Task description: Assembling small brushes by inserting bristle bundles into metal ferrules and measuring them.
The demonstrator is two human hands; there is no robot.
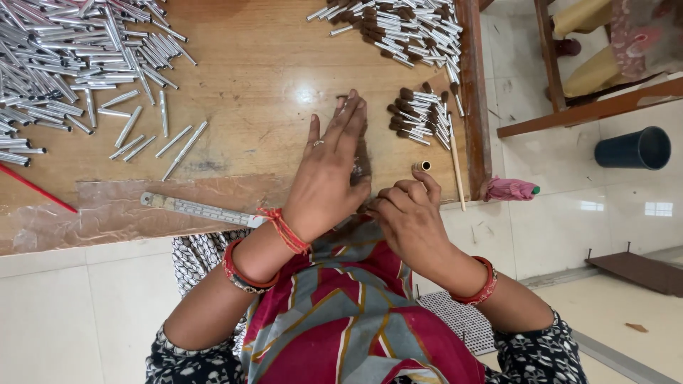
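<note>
Head view, looking straight down at a wooden table (249, 78). Left hand (329, 174) lies flat, palm down, fingers straight and slightly spread, pressing on a dark tuft of bristle hair (361, 160) on the table; only a sliver of the tuft shows past the fingers. Ring on one finger, red thread and bangle at the wrist. Right hand (409, 213) sits at the table's near edge, just right of the left hand and touching it; fingers curled in, thumb and forefinger pinched together. Can't tell what's in the pinch, too small and hidden. Just above the right hand's fingertips a single short metal tube (422, 166) lies on the table, apart from the hand. Further up, a small pile of finished brush heads (420, 115), metal tubes with brown tufts, and a larger heap of the same (398, 25) at the far edge. A thin wooden stick (457, 167) lies along the right rim. Far left: big heap of empty metal tubes (57, 57), some loose ones scattered toward the centre. A steel ruler (199, 210) lies along the near edge, left of the left wrist, on a strip of clear plastic sheet. Off the table, on the floor to the right: a pink cloth bundle (509, 189) and a dark blue bucket (634, 148).
</note>
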